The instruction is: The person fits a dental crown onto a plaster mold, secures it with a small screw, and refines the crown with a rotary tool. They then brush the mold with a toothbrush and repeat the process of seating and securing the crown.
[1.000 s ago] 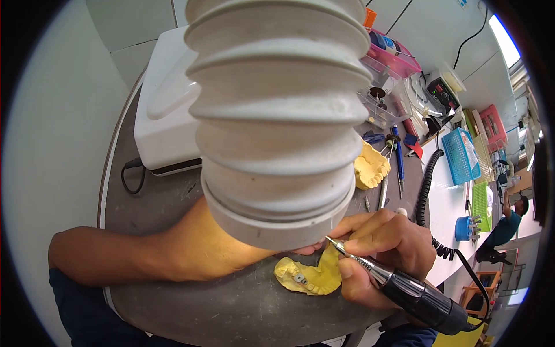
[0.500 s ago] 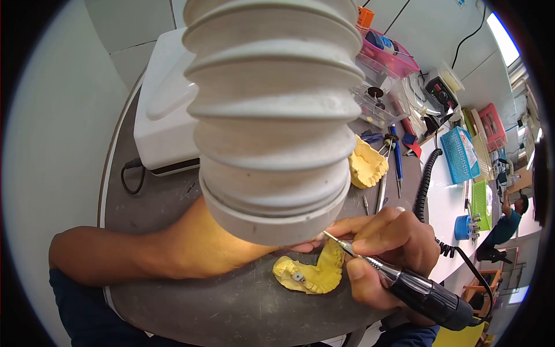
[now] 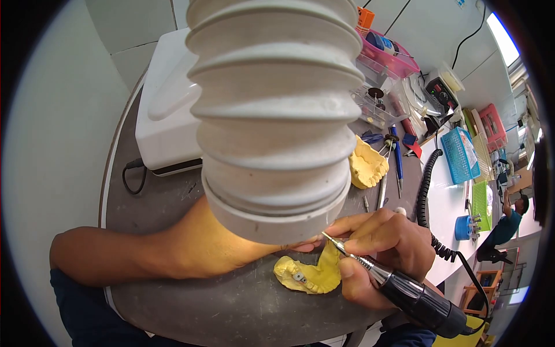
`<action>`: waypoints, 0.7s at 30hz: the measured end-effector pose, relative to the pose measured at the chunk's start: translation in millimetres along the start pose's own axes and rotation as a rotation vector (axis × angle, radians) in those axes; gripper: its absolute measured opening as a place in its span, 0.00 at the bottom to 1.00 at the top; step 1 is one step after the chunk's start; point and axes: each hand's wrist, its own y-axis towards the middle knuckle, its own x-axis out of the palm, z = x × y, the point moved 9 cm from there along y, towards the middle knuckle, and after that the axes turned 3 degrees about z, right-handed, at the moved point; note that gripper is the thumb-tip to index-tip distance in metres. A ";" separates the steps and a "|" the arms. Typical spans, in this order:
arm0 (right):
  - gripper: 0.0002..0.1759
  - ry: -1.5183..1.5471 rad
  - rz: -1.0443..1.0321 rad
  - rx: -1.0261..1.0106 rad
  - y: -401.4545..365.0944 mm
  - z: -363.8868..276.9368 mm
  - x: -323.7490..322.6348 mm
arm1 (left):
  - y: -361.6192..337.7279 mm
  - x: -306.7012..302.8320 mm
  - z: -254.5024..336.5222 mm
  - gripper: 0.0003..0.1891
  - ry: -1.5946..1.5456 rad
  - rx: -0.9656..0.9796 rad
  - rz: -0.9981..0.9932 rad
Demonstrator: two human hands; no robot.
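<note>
My right hand [image 3: 390, 246] is closed round a black and silver rotary handpiece [image 3: 413, 295] in a pen-like grip. Its thin tip points up and left, beneath the rim of a ribbed white hose [image 3: 274, 144]. That hose covers most of my left hand [image 3: 245, 248]; only the wrist side and some curled fingertips show, close to the handpiece tip. Whatever the left fingers hold is hidden. Just below both hands, a yellow dental cast [image 3: 315, 277] lies on the grey bench top [image 3: 231, 312], with two small grey pieces among its teeth.
A second yellow cast [image 3: 368, 165] lies behind my right hand, near a blue-handled tool [image 3: 398, 159]. A white machine [image 3: 167, 110] stands at left. The handpiece's coiled cord [image 3: 428, 185] runs along the right. Blue basket [image 3: 461, 155] and bur holder [image 3: 463, 228] stand beyond. Another person [image 3: 506, 225] is far right.
My right hand and the handpiece have shifted slightly left, with the handpiece's rear end tipped a little lower. The left arm and the cast stay nearly in place.
</note>
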 end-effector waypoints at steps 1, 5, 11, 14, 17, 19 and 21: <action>0.12 -0.016 0.006 -0.003 0.3 -0.3 0.1 | 0.1 0.5 0.9 0.13 -0.005 0.007 -0.004; 0.13 -0.045 0.001 -0.009 1.3 -0.6 0.7 | 0.3 1.3 -1.7 0.13 -0.037 -0.012 -0.011; 0.12 0.003 -0.007 0.063 0.9 2.2 -0.2 | -0.9 0.6 -2.1 0.14 -0.005 -0.016 0.016; 0.13 0.019 0.100 0.003 0.2 7.0 -4.9 | 0.0 0.6 -3.7 0.15 -0.008 -0.026 0.010; 0.13 0.005 0.092 0.005 1.1 6.2 -5.0 | 0.1 0.1 -0.7 0.15 0.028 0.000 0.008; 0.13 0.006 0.088 -0.006 2.1 5.2 -5.3 | 0.4 -0.3 -2.4 0.15 0.014 -0.004 0.011; 0.13 0.007 0.084 -0.018 2.2 4.3 -4.7 | 0.1 -0.9 -3.0 0.16 0.000 -0.008 0.014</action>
